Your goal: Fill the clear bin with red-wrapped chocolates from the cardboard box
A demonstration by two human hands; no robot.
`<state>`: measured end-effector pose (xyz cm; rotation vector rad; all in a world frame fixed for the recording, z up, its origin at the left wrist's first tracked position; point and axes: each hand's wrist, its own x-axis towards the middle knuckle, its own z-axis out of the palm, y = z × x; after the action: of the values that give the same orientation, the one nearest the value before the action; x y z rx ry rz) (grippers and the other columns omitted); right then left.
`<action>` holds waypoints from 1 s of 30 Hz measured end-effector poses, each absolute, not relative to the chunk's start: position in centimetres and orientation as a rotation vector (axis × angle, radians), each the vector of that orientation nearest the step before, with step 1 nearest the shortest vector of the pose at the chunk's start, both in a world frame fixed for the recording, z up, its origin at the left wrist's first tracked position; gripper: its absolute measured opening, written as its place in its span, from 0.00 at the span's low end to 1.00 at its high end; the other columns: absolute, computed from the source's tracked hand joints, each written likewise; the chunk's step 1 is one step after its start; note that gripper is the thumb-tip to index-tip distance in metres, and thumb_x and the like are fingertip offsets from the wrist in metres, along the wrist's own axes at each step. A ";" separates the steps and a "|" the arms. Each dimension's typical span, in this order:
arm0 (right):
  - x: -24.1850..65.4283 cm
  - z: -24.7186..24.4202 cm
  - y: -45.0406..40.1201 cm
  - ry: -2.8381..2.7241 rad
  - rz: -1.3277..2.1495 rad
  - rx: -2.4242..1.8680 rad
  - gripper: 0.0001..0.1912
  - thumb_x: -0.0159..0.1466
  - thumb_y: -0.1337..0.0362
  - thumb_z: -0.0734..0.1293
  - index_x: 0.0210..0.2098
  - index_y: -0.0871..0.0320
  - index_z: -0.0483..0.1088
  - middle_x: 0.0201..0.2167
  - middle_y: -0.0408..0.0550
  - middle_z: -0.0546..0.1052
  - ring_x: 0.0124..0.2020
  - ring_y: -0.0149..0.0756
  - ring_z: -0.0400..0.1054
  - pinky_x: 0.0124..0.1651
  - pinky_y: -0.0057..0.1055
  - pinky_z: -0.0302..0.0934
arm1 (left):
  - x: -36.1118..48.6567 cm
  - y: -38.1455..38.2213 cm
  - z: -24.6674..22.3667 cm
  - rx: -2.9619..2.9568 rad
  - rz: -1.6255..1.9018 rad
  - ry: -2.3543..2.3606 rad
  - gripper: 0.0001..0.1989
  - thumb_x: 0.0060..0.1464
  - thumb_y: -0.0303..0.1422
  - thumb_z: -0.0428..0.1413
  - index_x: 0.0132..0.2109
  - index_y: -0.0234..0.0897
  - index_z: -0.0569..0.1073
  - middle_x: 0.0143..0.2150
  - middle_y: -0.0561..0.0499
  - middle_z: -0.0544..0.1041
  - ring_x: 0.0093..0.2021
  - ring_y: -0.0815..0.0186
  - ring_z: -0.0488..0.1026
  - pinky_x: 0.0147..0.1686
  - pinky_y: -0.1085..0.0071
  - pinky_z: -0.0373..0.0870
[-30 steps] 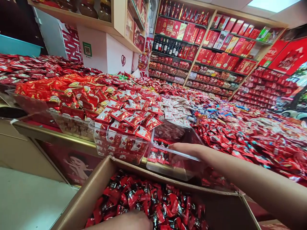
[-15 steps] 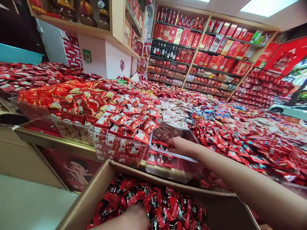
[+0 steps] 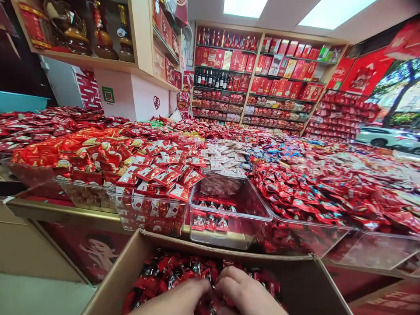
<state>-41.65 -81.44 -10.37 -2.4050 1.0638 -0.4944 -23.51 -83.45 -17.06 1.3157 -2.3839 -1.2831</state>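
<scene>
An open cardboard box (image 3: 226, 251) at the bottom centre holds a heap of small red and black wrapped sweets (image 3: 164, 271). Both my hands are down in it, side by side. My left hand (image 3: 187, 295) is blurred, its fingertips sunk among the sweets. Curled fingers show on my right hand (image 3: 241, 288), closed over sweets too hidden to make out. Just beyond the box stands a clear plastic bin (image 3: 259, 214), where a few sweets (image 3: 211, 221) lie in a row near the front left.
Left of that bin, a clear bin (image 3: 151, 214) is heaped with red and white packets. More red packets (image 3: 295, 188) are piled to the right. Shelves (image 3: 252, 83) with bottles and boxes stand at the back, and a wooden cabinet (image 3: 144, 39) hangs at upper left.
My right hand has left the clear bin and come down into the cardboard box beside my left hand. Several sweets now show in the bin's front row. The view has shifted a little.
</scene>
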 end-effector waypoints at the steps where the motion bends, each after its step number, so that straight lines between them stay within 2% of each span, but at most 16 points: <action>1: -41.9 -12.1 -81.5 1.129 -0.572 -2.214 0.12 0.51 0.65 0.63 0.36 0.56 0.65 0.33 0.47 0.69 0.32 0.33 0.63 0.33 0.27 0.58 | -23.7 -83.4 -15.9 1.297 -1.292 -2.310 0.18 0.35 0.33 0.55 0.39 0.41 0.65 0.33 0.54 0.70 0.30 0.66 0.66 0.26 0.75 0.60; 3: -42.1 -14.3 -81.8 1.126 -0.671 -1.765 0.15 0.51 0.59 0.63 0.38 0.58 0.61 0.30 0.47 0.69 0.29 0.31 0.64 0.29 0.27 0.59 | -24.4 -83.3 -14.0 1.253 -1.289 -2.149 0.22 0.38 0.32 0.54 0.44 0.41 0.61 0.33 0.55 0.70 0.30 0.68 0.66 0.26 0.77 0.61; 5: -42.1 -15.1 -81.9 1.037 -0.687 -1.392 0.16 0.53 0.54 0.60 0.35 0.59 0.60 0.24 0.43 0.68 0.23 0.28 0.63 0.24 0.25 0.58 | -25.3 -83.1 -12.8 1.227 -1.148 -2.075 0.23 0.40 0.31 0.53 0.47 0.40 0.59 0.39 0.53 0.69 0.37 0.67 0.65 0.36 0.75 0.62; 8: -41.9 -15.0 -82.0 1.001 -0.746 -1.193 0.16 0.51 0.52 0.62 0.26 0.60 0.59 0.16 0.38 0.64 0.17 0.24 0.58 0.21 0.23 0.55 | -26.3 -82.6 -12.3 1.161 -1.047 -2.112 0.24 0.41 0.28 0.53 0.49 0.41 0.60 0.46 0.51 0.67 0.45 0.65 0.63 0.46 0.71 0.57; 10: -42.0 -14.9 -82.1 1.016 -0.824 -1.170 0.17 0.51 0.52 0.62 0.23 0.60 0.58 0.14 0.37 0.63 0.16 0.23 0.57 0.21 0.23 0.53 | -26.4 -82.3 -12.4 1.156 -1.050 -2.106 0.27 0.40 0.28 0.54 0.51 0.43 0.59 0.48 0.51 0.65 0.48 0.64 0.60 0.49 0.68 0.54; 13: -42.6 -14.9 -82.3 1.034 -0.883 -1.092 0.17 0.51 0.52 0.62 0.25 0.61 0.60 0.16 0.40 0.66 0.17 0.24 0.59 0.23 0.24 0.54 | -26.2 -82.4 -12.8 1.192 -1.340 -1.923 0.30 0.40 0.30 0.55 0.52 0.40 0.56 0.46 0.48 0.67 0.44 0.63 0.64 0.45 0.66 0.58; 15: -43.2 -14.8 -82.4 1.072 -0.910 -1.044 0.18 0.50 0.51 0.62 0.25 0.62 0.61 0.15 0.40 0.66 0.17 0.24 0.58 0.22 0.24 0.53 | -26.0 -82.8 -13.0 1.195 -1.578 -1.772 0.24 0.43 0.32 0.54 0.49 0.34 0.59 0.36 0.48 0.71 0.35 0.66 0.68 0.37 0.68 0.63; 18: -43.8 -14.4 -82.7 1.114 -0.962 -1.043 0.18 0.49 0.51 0.63 0.24 0.61 0.61 0.13 0.37 0.63 0.15 0.23 0.55 0.19 0.23 0.50 | -25.9 -83.3 -12.9 1.186 -1.707 -1.613 0.14 0.45 0.34 0.53 0.40 0.31 0.65 0.24 0.52 0.71 0.26 0.69 0.68 0.31 0.70 0.64; 20: -43.9 -14.3 -82.7 1.125 -0.976 -1.079 0.17 0.50 0.51 0.63 0.24 0.61 0.61 0.13 0.37 0.62 0.14 0.22 0.54 0.19 0.22 0.49 | -25.9 -83.4 -12.6 1.168 -1.711 -1.565 0.14 0.45 0.34 0.53 0.38 0.31 0.65 0.26 0.52 0.71 0.27 0.70 0.67 0.30 0.71 0.63; 24: -43.5 -14.3 -82.3 1.126 -0.932 -1.208 0.16 0.52 0.53 0.62 0.24 0.61 0.61 0.14 0.38 0.62 0.15 0.23 0.54 0.19 0.22 0.49 | -26.0 -83.2 -12.4 1.095 -1.811 -1.525 0.20 0.45 0.35 0.53 0.46 0.33 0.62 0.34 0.49 0.71 0.32 0.70 0.67 0.33 0.72 0.61; 27: -43.2 -14.4 -82.0 1.126 -0.890 -1.310 0.15 0.53 0.54 0.62 0.23 0.61 0.60 0.14 0.37 0.60 0.15 0.21 0.52 0.18 0.22 0.47 | -26.2 -83.0 -12.6 1.060 -1.912 -1.532 0.20 0.45 0.32 0.54 0.47 0.31 0.62 0.33 0.49 0.72 0.32 0.70 0.66 0.35 0.71 0.59; 30: -43.2 -14.7 -81.8 1.114 -0.858 -1.337 0.14 0.54 0.55 0.60 0.23 0.61 0.60 0.15 0.37 0.59 0.16 0.21 0.51 0.18 0.21 0.47 | -26.2 -83.0 -12.9 1.068 -1.908 -1.559 0.20 0.45 0.31 0.53 0.47 0.31 0.61 0.30 0.51 0.71 0.30 0.72 0.65 0.33 0.73 0.59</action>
<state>-43.18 -81.79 -14.73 -1.3370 1.1143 -0.8582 -26.23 -82.98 -12.91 1.0678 -1.5586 -1.9085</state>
